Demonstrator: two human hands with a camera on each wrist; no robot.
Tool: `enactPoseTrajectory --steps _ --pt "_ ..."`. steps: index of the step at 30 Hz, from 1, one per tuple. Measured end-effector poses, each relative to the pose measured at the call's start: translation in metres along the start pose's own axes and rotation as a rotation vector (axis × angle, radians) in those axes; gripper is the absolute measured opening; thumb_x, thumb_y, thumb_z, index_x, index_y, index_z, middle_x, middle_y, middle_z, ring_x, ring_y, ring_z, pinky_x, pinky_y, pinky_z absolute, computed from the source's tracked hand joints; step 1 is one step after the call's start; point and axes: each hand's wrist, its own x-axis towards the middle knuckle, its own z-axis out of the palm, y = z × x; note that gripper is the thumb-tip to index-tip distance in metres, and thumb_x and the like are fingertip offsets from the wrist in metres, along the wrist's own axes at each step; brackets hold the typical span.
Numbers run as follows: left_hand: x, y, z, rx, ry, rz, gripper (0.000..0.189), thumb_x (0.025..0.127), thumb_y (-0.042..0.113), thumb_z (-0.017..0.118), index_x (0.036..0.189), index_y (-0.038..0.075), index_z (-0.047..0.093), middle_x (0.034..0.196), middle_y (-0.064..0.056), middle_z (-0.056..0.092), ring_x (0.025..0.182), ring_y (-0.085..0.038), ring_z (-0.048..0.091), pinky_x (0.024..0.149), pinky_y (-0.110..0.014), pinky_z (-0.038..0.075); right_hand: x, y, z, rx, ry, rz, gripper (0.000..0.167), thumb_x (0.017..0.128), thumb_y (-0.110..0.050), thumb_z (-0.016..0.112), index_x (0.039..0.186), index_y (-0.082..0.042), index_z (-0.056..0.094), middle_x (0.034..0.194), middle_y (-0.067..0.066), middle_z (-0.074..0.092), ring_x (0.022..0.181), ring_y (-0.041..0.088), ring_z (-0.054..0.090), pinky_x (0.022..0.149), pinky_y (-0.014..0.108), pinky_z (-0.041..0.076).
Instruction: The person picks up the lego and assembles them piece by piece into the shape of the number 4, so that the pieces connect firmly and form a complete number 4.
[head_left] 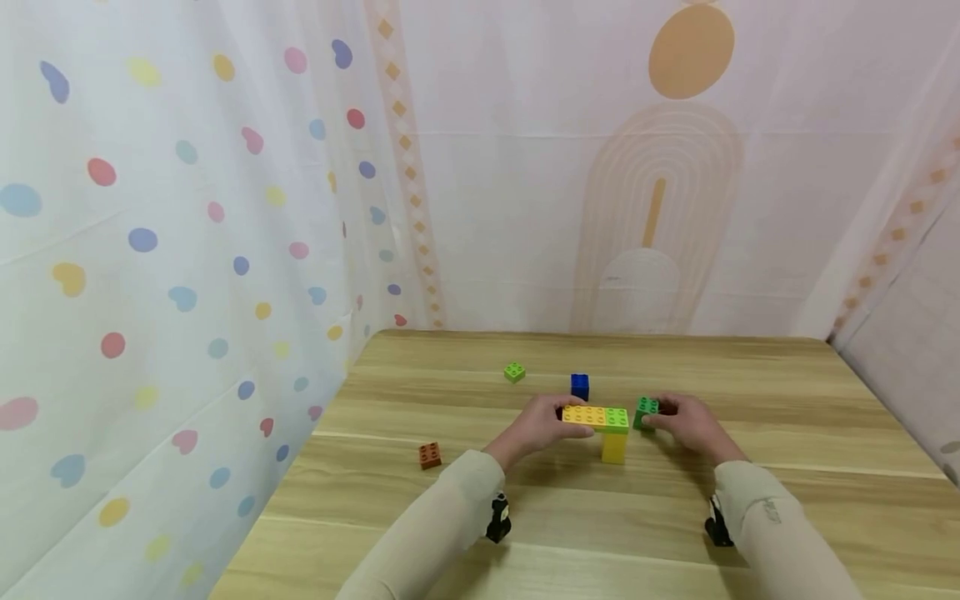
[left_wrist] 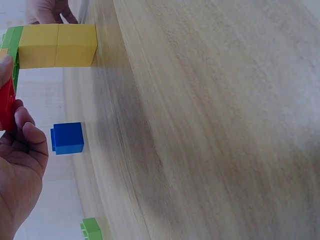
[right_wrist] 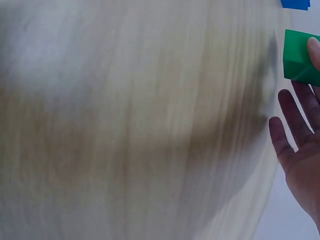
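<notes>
My left hand (head_left: 534,430) grips the left end of a toy-brick build, thumb on the near side. Along its top run an orange-yellow brick (head_left: 583,415) and a light green one (head_left: 617,419). Under the green end hangs a leg of two stacked yellow bricks (left_wrist: 57,46). A red brick (left_wrist: 7,106) shows beneath the gripped end in the left wrist view. Just right of the build, my right hand (head_left: 692,427) pinches a dark green brick (head_left: 646,412) between thumb and fingers, its other fingers spread below in the right wrist view.
A blue brick (head_left: 580,384) stands behind the build. Farther back and left lies a lime green brick (head_left: 514,372). A reddish-brown brick (head_left: 430,455) sits left of my left forearm on the wooden table (head_left: 585,533). Patterned curtains (head_left: 495,208) hang behind and to the left.
</notes>
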Motion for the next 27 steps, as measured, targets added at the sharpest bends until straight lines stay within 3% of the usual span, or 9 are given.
enactPoseTrajectory --steps 9,16,21,27 --pt "-0.002 0.002 -0.001 0.007 -0.008 -0.008 0.042 0.085 0.032 0.081 0.122 0.016 0.069 0.098 0.007 0.064 0.086 -0.012 0.059 0.072 -0.028 0.049 -0.006 -0.017 -0.007 0.088 0.037 -0.006 0.052 0.096 -0.032 0.068 0.132 0.005 0.058 0.118 0.018 0.065 0.106 0.029 0.059 0.088 0.044 0.048" --pt "0.0 0.002 -0.003 0.006 -0.009 -0.01 0.043 0.085 0.032 0.08 0.123 0.016 0.068 0.099 0.006 0.064 0.086 -0.013 0.059 0.072 -0.028 0.05 -0.01 -0.039 -0.021 0.155 0.036 -0.09 0.057 0.096 -0.033 0.068 0.137 0.004 0.054 0.12 0.018 0.065 0.102 0.026 0.06 0.089 0.046 0.05" --pt "0.001 0.003 -0.003 -0.002 -0.016 0.001 0.042 0.085 0.03 0.081 0.122 0.015 0.068 0.098 0.005 0.065 0.085 -0.012 0.059 0.072 -0.028 0.05 -0.011 -0.05 -0.026 0.148 0.012 -0.129 0.054 0.093 -0.032 0.071 0.133 0.002 0.059 0.113 0.014 0.067 0.098 0.022 0.062 0.088 0.049 0.051" --pt "0.001 0.002 -0.003 -0.008 -0.026 0.0 0.042 0.085 0.031 0.081 0.122 0.015 0.069 0.097 0.005 0.065 0.084 -0.013 0.058 0.071 -0.028 0.049 -0.013 -0.059 -0.027 0.133 -0.06 -0.174 0.053 0.092 -0.032 0.073 0.13 0.003 0.061 0.109 0.012 0.068 0.096 0.022 0.062 0.084 0.044 0.053"
